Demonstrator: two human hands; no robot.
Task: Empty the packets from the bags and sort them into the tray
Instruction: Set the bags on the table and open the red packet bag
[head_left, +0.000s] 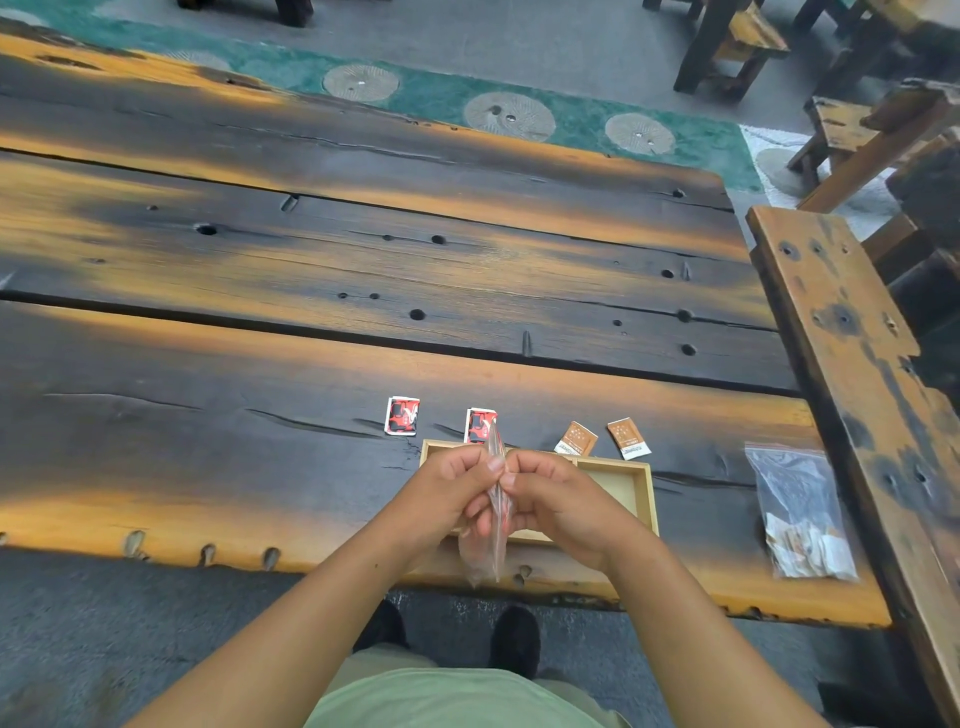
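Observation:
Both hands pinch one clear plastic bag (493, 545) edge-on over the wooden tray (631, 486); my left hand (447, 493) and my right hand (556, 493) grip its top seam. The bag hangs down past the table's front edge, and its contents cannot be made out. Two red packets (401, 415) (479, 425) lie on the table beyond the tray's far left corner. Two brown packets (575, 439) (629, 437) lie beyond its far right side. A second clear bag (797, 512) with several white and brown packets in it lies at the right.
The dark, orange-edged plank table (311, 312) stretches far ahead and left. A wooden bench (852, 364) runs along the right side. More benches stand at the back right. My shoes show below the table's front edge.

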